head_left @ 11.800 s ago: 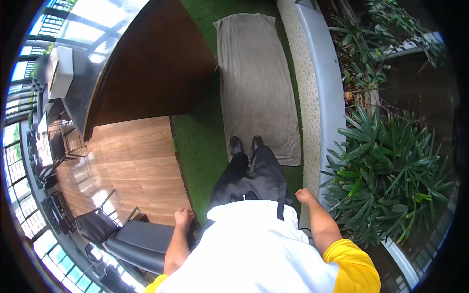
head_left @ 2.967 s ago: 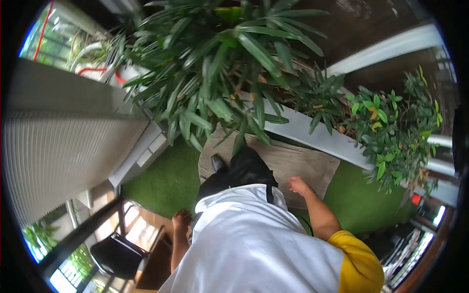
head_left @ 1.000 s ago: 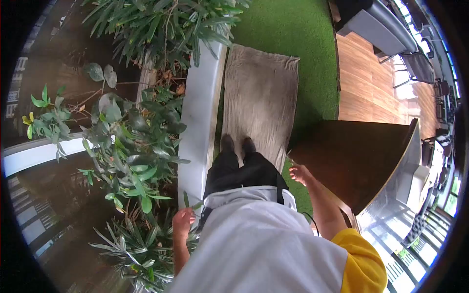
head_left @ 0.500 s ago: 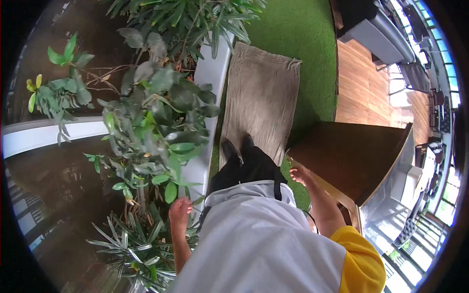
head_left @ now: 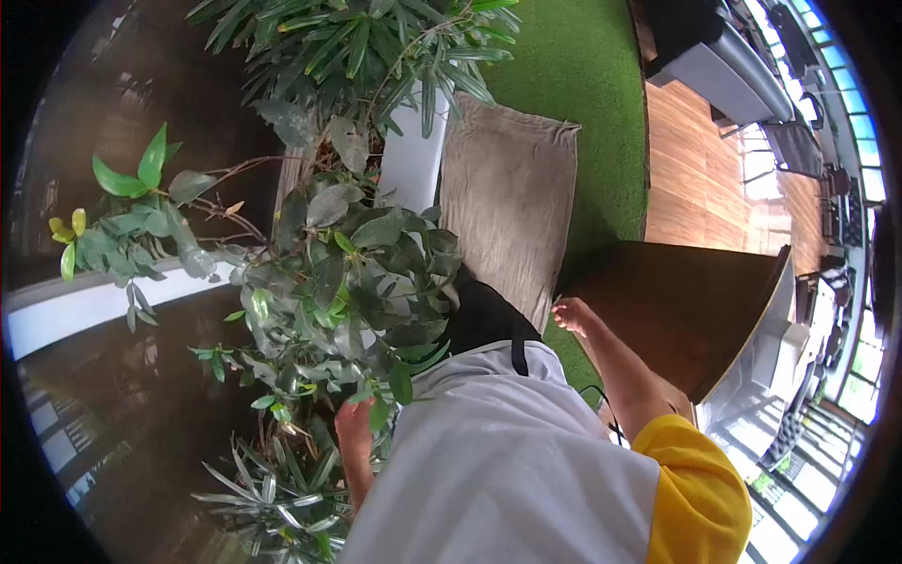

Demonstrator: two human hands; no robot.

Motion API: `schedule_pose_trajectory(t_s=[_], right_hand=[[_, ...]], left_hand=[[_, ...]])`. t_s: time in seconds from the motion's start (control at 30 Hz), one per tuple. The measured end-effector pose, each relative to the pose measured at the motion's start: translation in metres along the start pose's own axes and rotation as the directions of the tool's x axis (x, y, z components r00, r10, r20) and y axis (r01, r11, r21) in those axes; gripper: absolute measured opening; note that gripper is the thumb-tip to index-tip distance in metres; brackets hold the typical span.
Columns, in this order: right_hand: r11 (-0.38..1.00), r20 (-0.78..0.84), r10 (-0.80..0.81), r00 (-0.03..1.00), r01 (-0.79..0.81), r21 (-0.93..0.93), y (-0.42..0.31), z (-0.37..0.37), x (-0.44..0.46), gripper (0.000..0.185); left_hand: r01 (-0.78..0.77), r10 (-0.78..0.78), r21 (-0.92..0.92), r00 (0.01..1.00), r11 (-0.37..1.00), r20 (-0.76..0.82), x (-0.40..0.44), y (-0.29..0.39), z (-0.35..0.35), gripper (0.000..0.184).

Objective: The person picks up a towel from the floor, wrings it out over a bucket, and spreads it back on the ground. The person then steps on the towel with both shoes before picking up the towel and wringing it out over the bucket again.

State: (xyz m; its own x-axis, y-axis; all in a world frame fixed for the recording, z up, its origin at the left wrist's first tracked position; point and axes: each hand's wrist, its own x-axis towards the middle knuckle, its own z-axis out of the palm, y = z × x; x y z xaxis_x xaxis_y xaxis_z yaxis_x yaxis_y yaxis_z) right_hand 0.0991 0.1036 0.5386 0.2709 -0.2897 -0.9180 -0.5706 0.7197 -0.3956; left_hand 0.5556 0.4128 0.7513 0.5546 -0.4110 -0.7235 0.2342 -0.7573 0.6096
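My right hand hangs over the green turf beside the wooden desk, its fingers loosely curled closed with nothing visible in them. On the other side of my body, my left hand is down among the plant leaves. Leaves overlap its fingers, so their shape is hidden. Ahead of me a grey-brown cloth lies lengthwise on the turf, slightly wrinkled. The leafy branches cover my feet and part of my dark trousers.
A white planter ledge runs along the cloth's left side, with spiky-leaved plants above it. The brown desk panel stands at the right. Past the turf are a wooden floor and a dark sofa.
My view has shifted left over the planter. The leafy branches now reach across my feet and the cloth's left edge, and leaves overlap my left hand. The cloth still lies flat.
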Motion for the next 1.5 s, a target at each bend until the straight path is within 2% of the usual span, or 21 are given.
schedule_pose_trajectory(t_s=[0.07, 0.1, 0.17, 0.2, 0.23, 0.27, 0.3, 0.4, 0.43, 0.5, 0.6, 0.7, 0.73, 0.87, 0.97, 1.17, 1.2, 1.3, 1.4, 1.47, 1.5], right_hand=[[0.965, 0.044, -0.028, 0.999, 0.016, 0.263, -0.016, 0.006, -0.007, 0.014], [0.998, -0.024, -0.044, 0.999, 0.045, 0.049, -0.014, 0.009, -0.006, 0.014], [0.926, -0.121, -0.1, 0.988, 0.048, -0.374, 0.006, 0.022, -0.003, 0.015], [0.999, -0.035, -0.005, 0.999, 0.003, -0.05, 0.012, 0.023, 0.003, 0.015], [0.943, 0.052, 0.092, 0.994, -0.104, 0.317, 0.022, 0.023, 0.012, 0.016], [0.78, 0.137, 0.186, 0.973, -0.231, 0.582, 0.02, 0.027, 0.012, 0.017], [0.985, 0.079, 0.151, 0.985, -0.157, 0.077, 0.023, 0.028, 0.008, 0.018], [0.929, -0.078, 0.103, 0.992, -0.124, -0.349, 0.004, 0.027, -0.003, 0.018], [0.856, -0.145, -0.069, 0.987, -0.016, -0.517, 0.008, 0.024, -0.002, 0.016], [0.935, -0.165, -0.152, 0.975, 0.088, -0.343, -0.001, 0.024, -0.019, 0.015], [0.969, -0.189, -0.203, 0.961, 0.225, 0.105, 0.017, 0.022, -0.035, 0.022], [0.975, -0.189, -0.19, 0.963, 0.208, 0.08, 0.06, 0.008, -0.04, 0.02], [0.982, -0.245, -0.162, 0.956, 0.133, -0.131, 0.034, 0.018, -0.081, 0.021], [0.999, -0.175, -0.002, 0.985, -0.006, -0.047, 0.07, 0.0, -0.088, 0.025], [0.97, -0.04, 0.019, 0.999, -0.009, 0.241, 0.096, -0.024, -0.077, 0.022], [0.954, -0.194, -0.043, 0.98, 0.098, 0.285, 0.078, -0.042, -0.083, 0.013], [0.912, -0.132, -0.085, 0.988, 0.131, 0.389, 0.094, -0.052, -0.065, 0.013], [0.987, -0.188, -0.094, 0.978, 0.117, 0.114, 0.077, -0.054, -0.073, 0.013], [0.849, -0.128, -0.169, 0.977, 0.21, 0.485, 0.078, -0.061, -0.066, 0.014], [0.949, -0.203, -0.098, 0.974, 0.153, 0.276, 0.079, -0.064, -0.072, 0.014], [0.978, -0.247, -0.089, 0.965, 0.132, 0.163, 0.07, -0.07, -0.069, 0.014]], left_hand=[[-0.014, 0.014, 0.036, 1.0, 0.999, 0.003, 0.014, -0.013, -0.007, 0.027], [-0.011, 0.012, 0.045, 1.0, 0.999, -0.003, 0.015, -0.022, -0.007, 0.027], [0.034, -0.034, 0.015, 0.999, 0.999, 0.009, 0.0, -0.012, -0.009, 0.025], [0.042, -0.042, -0.039, 0.999, 0.998, 0.015, 0.0, -0.017, -0.011, 0.025], [0.046, -0.044, -0.093, 0.999, 0.995, 0.023, 0.003, -0.017, -0.013, 0.025], [0.042, -0.042, 0.006, 0.999, 0.999, 0.0, 0.001, -0.013, -0.014, 0.028], [0.017, -0.017, 0.013, 1.0, 1.0, -0.005, -0.002, -0.01, -0.013, 0.028], [-0.065, 0.065, 0.022, 0.998, 0.998, -0.022, 0.0, 0.01, -0.006, 0.028], [-0.081, 0.081, 0.017, 0.996, 0.997, -0.028, 0.001, 0.012, -0.003, 0.027], [-0.082, 0.082, -0.002, 0.997, 0.997, 0.009, 0.002, 0.013, 0.002, 0.026], [-0.077, 0.077, 0.006, 0.995, 0.997, 0.066, 0.007, 0.014, 0.014, 0.025], [-0.081, 0.077, 0.031, 0.991, 0.996, 0.11, -0.007, 0.033, 0.022, 0.024], [-0.11, 0.106, 0.035, 0.99, 0.993, 0.092, -0.015, 0.033, 0.025, 0.023], [-0.109, 0.107, 0.022, 0.992, 0.994, 0.061, -0.039, 0.007, 0.035, 0.026], [-0.103, 0.102, 0.034, 0.994, 0.994, 0.026, -0.054, -0.001, 0.054, 0.025], [-0.147, 0.142, 0.098, 0.988, 0.984, 0.053, -0.061, 0.008, 0.087, 0.027], [-0.164, 0.158, 0.102, 0.985, 0.981, 0.064, -0.058, 0.014, 0.091, 0.027], [-0.188, 0.173, 0.146, 0.979, 0.971, 0.108, -0.051, 0.04, 0.105, 0.028], [-0.133, 0.12, 0.124, 0.987, 0.983, 0.108, -0.026, 0.018, 0.11, 0.028], [-0.084, 0.069, 0.163, 0.993, 0.983, 0.092, -0.031, 0.009, 0.11, 0.026], [-0.016, 0.008, 0.088, 0.996, 0.996, 0.088, -0.03, 0.004, 0.11, 0.026]])
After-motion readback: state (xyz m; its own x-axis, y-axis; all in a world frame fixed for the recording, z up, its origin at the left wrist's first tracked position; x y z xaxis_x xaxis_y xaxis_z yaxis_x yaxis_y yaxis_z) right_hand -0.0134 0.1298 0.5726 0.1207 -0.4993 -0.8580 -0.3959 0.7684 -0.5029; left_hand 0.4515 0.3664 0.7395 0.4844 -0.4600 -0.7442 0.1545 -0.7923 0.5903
